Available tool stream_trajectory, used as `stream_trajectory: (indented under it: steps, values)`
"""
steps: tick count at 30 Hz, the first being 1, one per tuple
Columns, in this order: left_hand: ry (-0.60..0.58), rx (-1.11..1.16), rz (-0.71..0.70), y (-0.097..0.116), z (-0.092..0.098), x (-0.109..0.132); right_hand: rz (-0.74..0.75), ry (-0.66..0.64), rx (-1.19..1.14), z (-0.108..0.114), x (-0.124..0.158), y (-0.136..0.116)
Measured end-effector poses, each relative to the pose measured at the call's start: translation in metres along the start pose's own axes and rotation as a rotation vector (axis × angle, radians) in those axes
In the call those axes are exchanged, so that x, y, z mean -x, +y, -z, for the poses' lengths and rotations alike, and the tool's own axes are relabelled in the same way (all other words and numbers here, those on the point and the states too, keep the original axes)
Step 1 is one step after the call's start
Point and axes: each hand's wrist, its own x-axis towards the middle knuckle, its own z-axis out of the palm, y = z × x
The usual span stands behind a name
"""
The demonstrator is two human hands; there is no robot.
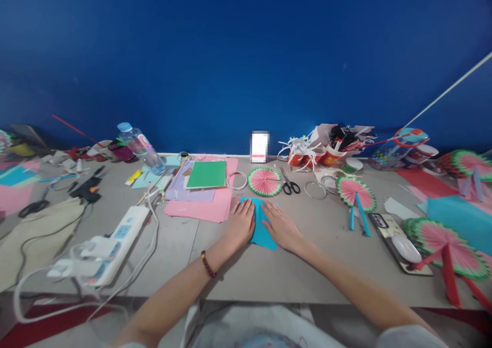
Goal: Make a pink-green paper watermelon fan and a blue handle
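A sheet of blue paper (261,230) lies on the grey table in front of me. My left hand (241,222) rests flat on its left side, fingers stretched forward. On its right side lies my right hand (281,226), also flat with the fingers extended. Both palms cover parts of the sheet, so its side edges are partly hidden. Just beyond my fingertips sits a round pleated paper fan (264,182), pink with a green rim and a slit at its right. Black-handled scissors (290,185) lie right of that fan.
Left are pink paper (200,212), a green pad (207,175), a power strip (123,240), a glue gun (86,188) and a bottle (142,148). Right are a finished fan (355,193), a phone (384,230) with a mouse (405,249), and paper cups (332,157) before the blue wall.
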Motion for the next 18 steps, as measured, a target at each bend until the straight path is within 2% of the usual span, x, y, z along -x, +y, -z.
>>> stream_trajectory:
  steps: [6,10,18]
  values:
    - [0.148,0.148,-0.056,-0.020,0.003,-0.002,0.067,-0.047,-0.084,-0.001,-0.021,0.007]
    - [0.237,0.233,-0.013,-0.029,0.007,-0.005,0.076,-0.077,-0.153,0.002,-0.026,0.018]
    - [0.214,0.167,0.111,-0.035,0.010,-0.007,0.047,-0.079,-0.146,0.009,-0.019,0.015]
